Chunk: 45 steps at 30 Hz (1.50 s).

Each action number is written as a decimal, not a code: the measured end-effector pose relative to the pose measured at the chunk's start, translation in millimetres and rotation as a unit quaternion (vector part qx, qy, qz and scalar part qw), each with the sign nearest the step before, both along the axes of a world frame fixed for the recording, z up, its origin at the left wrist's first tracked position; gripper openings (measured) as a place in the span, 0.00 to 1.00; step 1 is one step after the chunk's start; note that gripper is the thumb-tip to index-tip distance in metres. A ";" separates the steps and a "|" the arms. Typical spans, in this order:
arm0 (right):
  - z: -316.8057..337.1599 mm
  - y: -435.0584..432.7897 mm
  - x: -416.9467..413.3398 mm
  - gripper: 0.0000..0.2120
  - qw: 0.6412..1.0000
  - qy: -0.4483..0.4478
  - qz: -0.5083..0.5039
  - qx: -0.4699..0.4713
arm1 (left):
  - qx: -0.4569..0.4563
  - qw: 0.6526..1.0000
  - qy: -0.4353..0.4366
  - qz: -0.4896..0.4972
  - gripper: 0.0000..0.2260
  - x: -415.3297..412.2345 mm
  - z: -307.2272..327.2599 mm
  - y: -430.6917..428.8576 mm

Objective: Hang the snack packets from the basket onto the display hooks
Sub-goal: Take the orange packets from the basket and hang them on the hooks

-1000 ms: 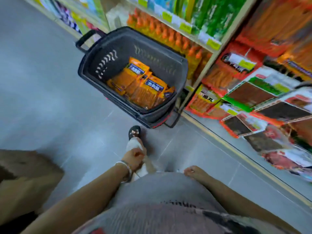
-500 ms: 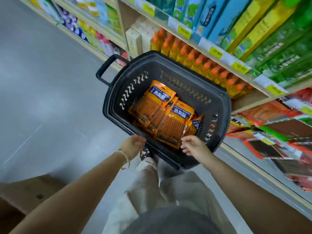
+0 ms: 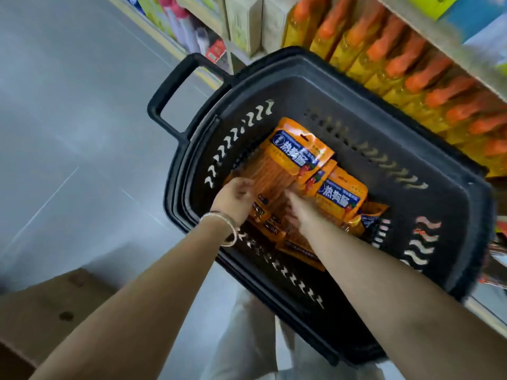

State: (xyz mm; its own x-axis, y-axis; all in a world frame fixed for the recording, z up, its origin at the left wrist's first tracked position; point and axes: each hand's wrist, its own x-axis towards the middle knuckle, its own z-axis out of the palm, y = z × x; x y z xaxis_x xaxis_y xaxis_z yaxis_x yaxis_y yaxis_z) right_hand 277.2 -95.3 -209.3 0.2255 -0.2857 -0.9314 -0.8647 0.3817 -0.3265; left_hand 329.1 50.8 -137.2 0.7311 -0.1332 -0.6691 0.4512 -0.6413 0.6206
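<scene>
The left hand (image 3: 236,194), with a silver bracelet (image 3: 223,224) on its wrist, lies at the centre of the frame. Its fingers are bent down onto a pile of orange foil snack packets (image 3: 299,160) with blue label bands. The right hand (image 3: 297,209) touches the same pile just beside it, its fingers blurred and partly buried. Whether either hand has a closed grip cannot be determined.

All the packets lie flat and overlapped inside the black slotted plastic basket (image 3: 411,215), which fills the middle of the frame. Yellow bottles with orange caps (image 3: 384,53) line the shelf at upper right. A brown cardboard box (image 3: 55,311) sits at lower left. No display hooks are in view.

Caution: the packets look slick and interleaved. Lifting one by its edge is likely to drag neighbouring packets up and spill them. Pulling on the punched hang hole could tear it.
</scene>
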 end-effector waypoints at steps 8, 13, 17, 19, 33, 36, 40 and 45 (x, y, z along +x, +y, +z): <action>-29.5 16.8 29.6 0.16 0.991 -0.011 -0.086 -0.106 | 0.011 1.000 0.024 -0.017 0.11 0.3 -15.0 0.1; -11.7 -3.7 -13.7 0.13 0.987 -0.028 0.026 -0.156 | 0.035 0.998 0.038 -0.031 0.10 1.4 -13.0 -0.1; 8.5 -31.2 -46.8 0.24 0.989 -0.042 0.000 -0.142 | 0.048 0.997 0.044 -0.040 0.12 2.2 -8.8 -2.1; 20.3 -43.7 -53.1 0.24 0.993 -0.059 -0.052 -0.085 | 0.054 0.997 0.050 -0.032 0.14 2.9 -6.3 -3.6; 4.2 -27.0 6.0 0.21 0.994 -0.030 -0.025 -0.103 | -0.040 0.982 0.077 0.168 0.02 15.4 -4.2 9.1; -22.0 -24.6 13.0 0.27 0.986 0.011 0.000 -0.168 | -0.012 0.987 0.074 0.143 0.03 12.6 -12.9 9.2; -40.7 -22.4 14.9 0.35 0.966 0.064 0.064 -0.241 | -0.012 0.984 0.099 0.145 0.05 14.7 -14.8 7.7; -43.2 -27.3 -9.2 0.15 0.970 -0.062 -0.034 -0.232 | -0.014 0.988 0.099 0.121 0.06 11.7 -14.9 6.2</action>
